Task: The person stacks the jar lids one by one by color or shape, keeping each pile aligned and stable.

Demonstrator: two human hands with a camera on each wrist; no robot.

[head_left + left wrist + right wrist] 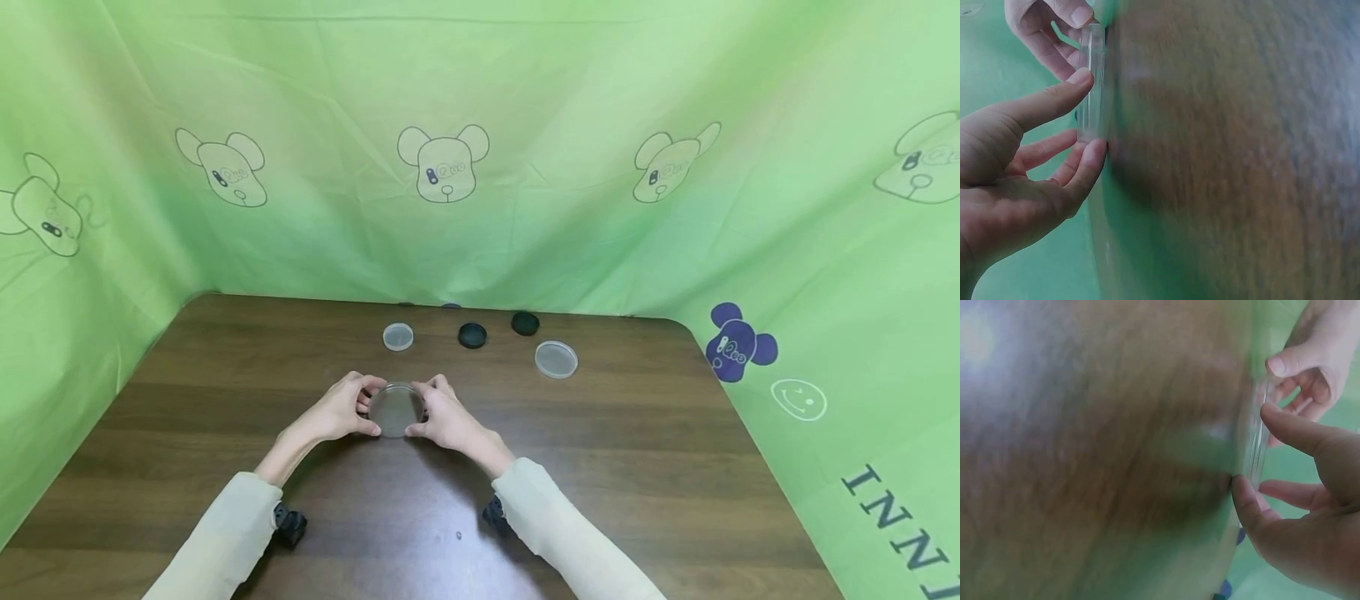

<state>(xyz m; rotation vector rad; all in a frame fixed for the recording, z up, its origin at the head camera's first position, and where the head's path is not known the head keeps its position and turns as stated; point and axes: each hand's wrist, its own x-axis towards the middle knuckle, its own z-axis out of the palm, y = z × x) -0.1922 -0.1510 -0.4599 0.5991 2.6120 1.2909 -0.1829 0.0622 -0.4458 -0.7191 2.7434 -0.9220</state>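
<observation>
A clear round petri dish lies near the middle of the wooden table, between the two hands. The left hand grips its left edge, thumb at the near side and fingers round the far side. From the opposite side the right hand holds the rim in the same way. Edge-on in the left wrist view, the petri dish appears as a thin clear band beside the tabletop, with fingertips from both hands at its edge. The right wrist view also shows the petri dish low against the table.
Behind the hands stand a small clear round dish, one black round disc, another black disc and a larger clear dish. A green printed cloth hangs round the wooden table.
</observation>
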